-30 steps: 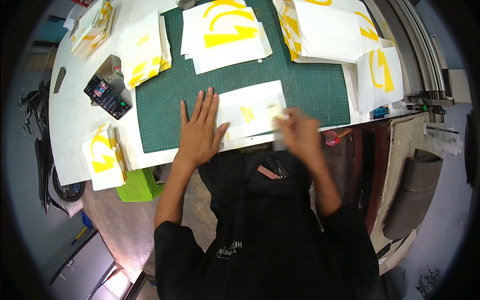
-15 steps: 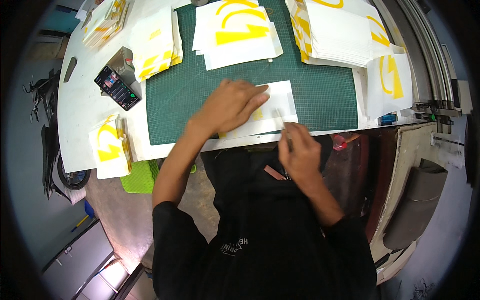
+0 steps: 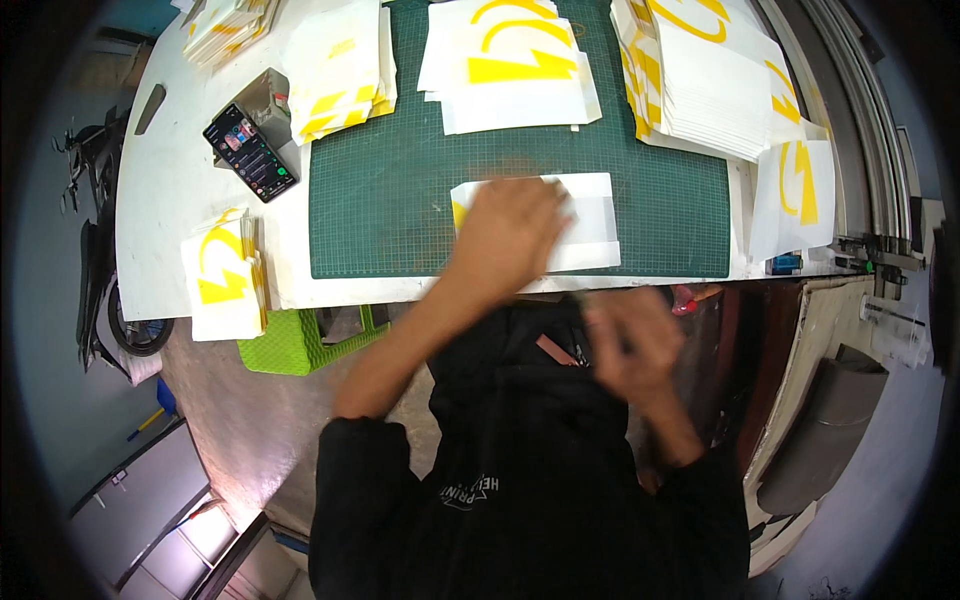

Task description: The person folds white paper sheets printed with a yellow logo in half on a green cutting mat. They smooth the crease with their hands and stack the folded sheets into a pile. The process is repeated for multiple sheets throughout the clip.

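Observation:
My left hand (image 3: 508, 232) lies flat on a white sheet with a yellow shape (image 3: 590, 222), which rests on the green cutting mat (image 3: 390, 200). The hand covers the sheet's left half, and its fingers are blurred by motion. My right hand (image 3: 628, 338) is off the table's front edge, in front of my black top, also blurred. Whether it holds anything I cannot tell.
Stacks of white sheets with yellow shapes lie at the mat's far edge (image 3: 510, 60), at the right (image 3: 700, 80), upper left (image 3: 340, 70) and near left (image 3: 225, 275). A black phone (image 3: 250, 152) lies left of the mat. A green plastic stool (image 3: 300, 340) stands below the table.
My left hand has slid right across the sheet on the mat. My right hand has drawn back from the sheet's edge, off the table toward my body.

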Available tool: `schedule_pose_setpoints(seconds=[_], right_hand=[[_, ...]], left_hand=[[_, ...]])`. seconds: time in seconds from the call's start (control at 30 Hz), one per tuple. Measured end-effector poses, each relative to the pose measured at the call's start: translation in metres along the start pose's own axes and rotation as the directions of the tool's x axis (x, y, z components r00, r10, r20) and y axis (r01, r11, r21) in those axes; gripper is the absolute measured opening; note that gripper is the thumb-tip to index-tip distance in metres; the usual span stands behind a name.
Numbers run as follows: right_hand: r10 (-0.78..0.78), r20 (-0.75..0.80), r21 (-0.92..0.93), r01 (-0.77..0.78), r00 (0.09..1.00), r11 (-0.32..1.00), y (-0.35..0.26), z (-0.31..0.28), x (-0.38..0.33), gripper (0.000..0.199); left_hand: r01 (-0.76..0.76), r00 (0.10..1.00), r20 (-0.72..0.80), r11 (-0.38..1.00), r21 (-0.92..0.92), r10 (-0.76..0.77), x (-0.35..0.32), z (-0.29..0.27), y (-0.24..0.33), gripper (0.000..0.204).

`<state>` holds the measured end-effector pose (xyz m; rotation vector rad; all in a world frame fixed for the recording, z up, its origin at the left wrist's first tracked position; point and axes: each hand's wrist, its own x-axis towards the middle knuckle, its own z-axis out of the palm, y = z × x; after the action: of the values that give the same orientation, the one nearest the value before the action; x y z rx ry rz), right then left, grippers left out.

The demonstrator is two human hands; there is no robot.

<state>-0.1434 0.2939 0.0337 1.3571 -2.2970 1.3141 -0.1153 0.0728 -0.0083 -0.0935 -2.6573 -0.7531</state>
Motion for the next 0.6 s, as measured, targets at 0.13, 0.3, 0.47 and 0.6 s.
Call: schedule_pose_setpoints(seconds=[0.13,0.3,0.47,0.6], right_hand=[[0.012,0.060,-0.135,-0.004,0.998,0.991,0.050,-0.049,0.039,0.012],[-0.216,0.453,0.082,0.200,0.865,0.976,0.093,0.010,0.090,0.012],[-0.285,0.432,0.040,0.298,0.856,0.954,0.115,0.104,0.131,0.008],[-0.304,0.316,0.087,0.292,0.899,0.953,0.116,0.133,0.163,0.010]], left_hand=[[-0.044,0.992,0.119,0.999,-0.002,0.044,-0.021,0.034,0.056,0.045],[-0.087,0.974,0.190,0.982,-0.167,0.119,-0.037,0.037,0.050,0.040],[-0.078,0.982,0.155,0.974,-0.214,0.113,-0.045,0.037,0.053,0.039],[-0.045,0.967,0.236,0.978,-0.203,0.094,-0.045,0.040,0.056,0.047]])
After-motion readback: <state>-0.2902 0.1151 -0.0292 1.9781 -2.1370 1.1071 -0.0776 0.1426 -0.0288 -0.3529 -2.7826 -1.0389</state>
